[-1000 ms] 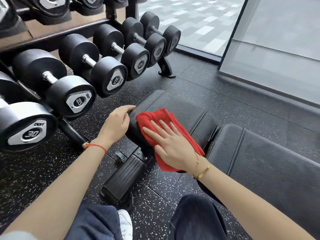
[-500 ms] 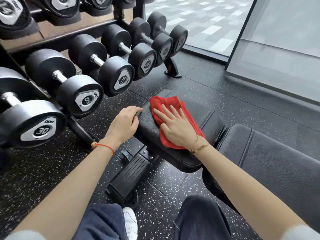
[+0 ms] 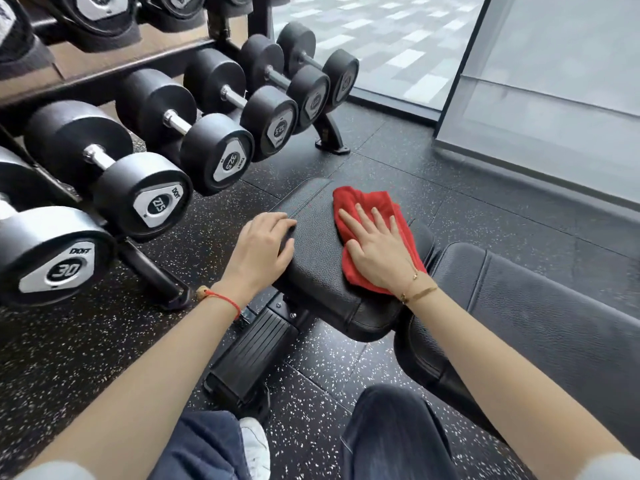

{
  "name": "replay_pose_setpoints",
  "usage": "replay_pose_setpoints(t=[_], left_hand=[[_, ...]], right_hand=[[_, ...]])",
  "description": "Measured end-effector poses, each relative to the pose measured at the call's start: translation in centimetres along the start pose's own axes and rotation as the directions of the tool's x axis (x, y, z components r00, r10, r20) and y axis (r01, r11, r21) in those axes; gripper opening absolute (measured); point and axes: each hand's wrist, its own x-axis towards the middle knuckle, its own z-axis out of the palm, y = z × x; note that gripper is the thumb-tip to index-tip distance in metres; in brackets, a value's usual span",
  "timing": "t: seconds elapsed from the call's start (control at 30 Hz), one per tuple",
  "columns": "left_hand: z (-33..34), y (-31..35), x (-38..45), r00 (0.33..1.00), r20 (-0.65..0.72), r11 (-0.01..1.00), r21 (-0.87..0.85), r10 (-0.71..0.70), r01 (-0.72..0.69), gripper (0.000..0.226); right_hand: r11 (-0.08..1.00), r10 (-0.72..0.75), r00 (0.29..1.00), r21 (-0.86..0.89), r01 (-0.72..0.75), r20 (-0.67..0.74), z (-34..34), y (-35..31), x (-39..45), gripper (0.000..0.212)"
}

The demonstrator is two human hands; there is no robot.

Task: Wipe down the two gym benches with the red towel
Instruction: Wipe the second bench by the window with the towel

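Note:
A black padded gym bench lies in front of me, its small seat pad [image 3: 317, 237] nearest the rack and its long back pad [image 3: 540, 306] running off to the right. The red towel [image 3: 372, 206] is spread on the far right part of the seat pad. My right hand [image 3: 375, 249] presses flat on the towel with straight, spread fingers. My left hand [image 3: 261, 249] rests on the seat pad's left edge, its fingers curved over the rim. Only one bench is in view.
A dumbbell rack [image 3: 166, 282] with several black dumbbells [image 3: 142, 192] stands close on the left. The bench's black base foot [image 3: 252, 358] sits on the speckled rubber floor [image 3: 69, 358]. A glass wall [image 3: 554, 81] rises at the right. My knees and a white shoe [image 3: 256, 448] are at the bottom.
My right hand has slid the red towel from the seat pad's near left side across to its far right. My left hand stays on the pad's left edge.

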Motion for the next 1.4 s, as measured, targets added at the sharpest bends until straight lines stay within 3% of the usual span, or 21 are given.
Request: replay_pose_setpoints(t=[0.1, 0.2, 0.37, 0.47, 0.63, 0.77, 0.87, 1.03, 1.23, 1.4], left_hand=[[0.9, 1.6, 0.6, 0.998, 0.005, 0.998, 0.021, 0.067, -0.067, 0.036], [2.0, 3.0, 1.3, 0.999, 0.001, 0.999, -0.006, 0.050, -0.050, 0.036], [3.0, 3.8, 1.4, 0.997, -0.069, 0.998, -0.047, -0.041, 0.038, 0.030], [3.3, 3.5, 1.5, 0.996, -0.080, 0.998, -0.047, -0.045, 0.041, 0.029], [3.2, 2.8, 1.7, 0.998, -0.056, 0.995, -0.104, -0.005, -0.001, 0.028], [1.6, 0.5, 2.6, 0.991, 0.042, 0.974, -0.195, 0.125, -0.115, 0.032], [0.8, -0.5, 2.8, 0.975, 0.096, 0.965, -0.189, 0.201, -0.180, 0.042], [0.7, -0.1, 3.0, 0.975, 0.063, 0.967, -0.156, 0.215, -0.203, 0.032], [1.1, 0.0, 3.3, 0.981, 0.012, 0.971, -0.148, 0.191, -0.187, 0.026], [1.0, 0.3, 2.5, 0.985, -0.004, 0.975, -0.145, 0.170, -0.169, 0.025]], right_hand=[[0.995, -0.095, 0.995, 0.015, 0.095, -0.027, 0.3, 0.0, -5.8, 0.061], [0.996, -0.090, 0.996, 0.010, 0.090, -0.010, 0.1, 1.2, -7.4, 0.060], [0.983, 0.182, 0.982, 0.015, -0.181, -0.043, -0.7, 3.9, -1.0, 0.056], [0.975, 0.222, 0.975, -0.019, -0.222, -0.004, -1.2, 4.6, 1.4, 0.055], [0.997, -0.075, 0.997, 0.003, 0.075, 0.034, -1.1, 3.8, -3.9, 0.059], [0.940, -0.330, 0.936, -0.050, 0.338, 0.126, -1.4, 3.2, -8.6, 0.062], [0.896, -0.416, 0.894, -0.090, 0.434, 0.166, -1.4, 2.7, -9.0, 0.063], [0.866, -0.462, 0.870, -0.124, 0.484, 0.173, -0.6, 0.2, -7.9, 0.064], [0.869, -0.472, 0.872, -0.095, 0.485, 0.134, 0.3, 1.2, -11.1, 0.064], [0.974, -0.223, 0.972, -0.009, 0.225, 0.069, -0.9, 2.8, -6.9, 0.057]])
